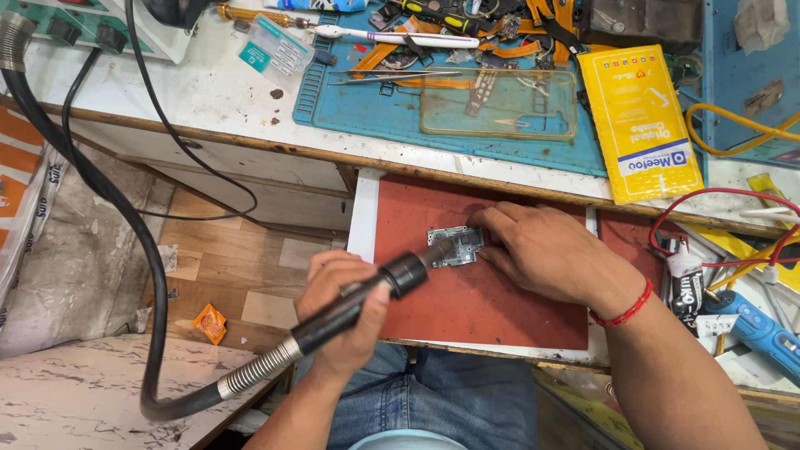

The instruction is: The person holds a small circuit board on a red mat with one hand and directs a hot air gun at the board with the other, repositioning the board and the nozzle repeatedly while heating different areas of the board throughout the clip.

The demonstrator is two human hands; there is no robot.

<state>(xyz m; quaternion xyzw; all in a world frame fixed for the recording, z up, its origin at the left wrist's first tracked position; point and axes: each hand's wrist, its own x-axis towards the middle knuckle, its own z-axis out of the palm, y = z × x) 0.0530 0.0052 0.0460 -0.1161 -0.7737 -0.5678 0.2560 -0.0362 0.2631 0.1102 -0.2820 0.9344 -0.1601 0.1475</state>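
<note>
My left hand (342, 308) grips the black handle of a hot-air wand (379, 287). The wand's nozzle points at a small circuit board (457, 246) lying on a red pull-out mat (483, 300). My right hand (542, 250) rests on the mat just right of the board, fingertips touching its edge. I cannot see whether a tool is in those fingers. A thick black hose (125, 225) runs from the wand's metal spring end down and around to the left.
A blue work mat (367, 108) on the bench above carries a clear phone case (500, 104), tweezers and orange flex cables. A yellow packet (642, 117) lies at the right. Red wires and a blue tool (762, 333) sit far right. Floor lies at left.
</note>
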